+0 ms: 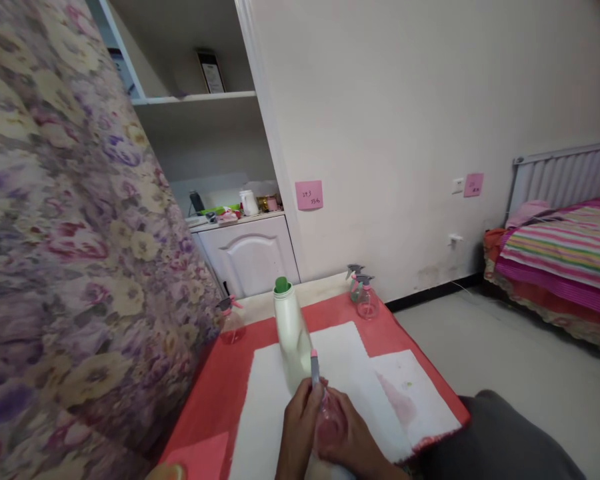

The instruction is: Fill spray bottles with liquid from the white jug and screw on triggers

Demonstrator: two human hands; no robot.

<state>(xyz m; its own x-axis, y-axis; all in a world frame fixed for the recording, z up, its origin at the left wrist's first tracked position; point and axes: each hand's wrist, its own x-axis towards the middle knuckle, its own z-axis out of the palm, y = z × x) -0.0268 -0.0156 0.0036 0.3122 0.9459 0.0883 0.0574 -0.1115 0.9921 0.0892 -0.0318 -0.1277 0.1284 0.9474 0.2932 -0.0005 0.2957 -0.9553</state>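
Both hands wrap a small pink spray bottle (325, 417) at the near edge of the red table (220, 380). Left hand (297, 433) grips its left side, fingers curled; right hand (353, 437) cups the right side, fingers closed round the translucent body. Grey-pink trigger head sticks up between the thumbs. Contents can't be made out.

White plastic bottle (291, 333) with green cap stands just behind, touching or nearly so. White cloth (350, 373) under both, pink stain on its right part. Two more spray bottles (363, 297) at far edge, another (230, 323) at left by the floral curtain (70, 233).
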